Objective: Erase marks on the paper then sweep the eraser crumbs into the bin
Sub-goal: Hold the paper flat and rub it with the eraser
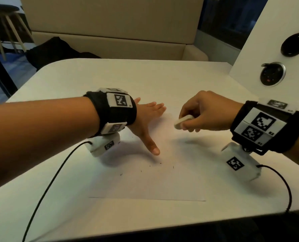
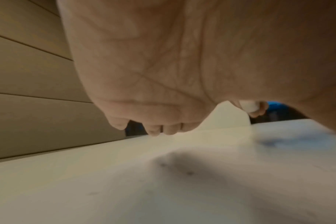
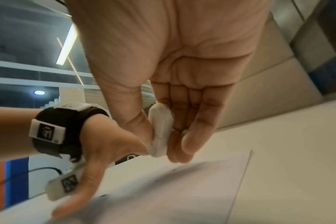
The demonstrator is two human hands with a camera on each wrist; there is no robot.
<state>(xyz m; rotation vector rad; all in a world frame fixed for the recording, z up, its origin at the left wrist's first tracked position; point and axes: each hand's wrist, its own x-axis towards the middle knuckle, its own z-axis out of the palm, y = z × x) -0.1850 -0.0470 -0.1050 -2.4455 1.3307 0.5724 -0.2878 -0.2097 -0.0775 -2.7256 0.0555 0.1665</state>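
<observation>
A white sheet of paper (image 1: 150,186) lies flat on the white table (image 1: 96,79), and several small dark eraser crumbs (image 1: 160,163) dot its middle. My left hand (image 1: 148,119) lies flat on the sheet's upper left part, fingers straight and thumb spread toward me. My right hand (image 1: 197,116) hovers above the paper's upper right and pinches a white oval eraser (image 1: 182,121) between thumb and fingers. The right wrist view shows the eraser (image 3: 160,131) held clear of the paper (image 3: 182,194). No bin is in view.
A white panel (image 1: 270,37) with round sockets stands at the table's right rear. A beige bench (image 1: 110,32) runs behind the table, with a dark bag (image 1: 54,49) on it. Black cables (image 1: 46,189) trail from both wrist cameras over the near table edge.
</observation>
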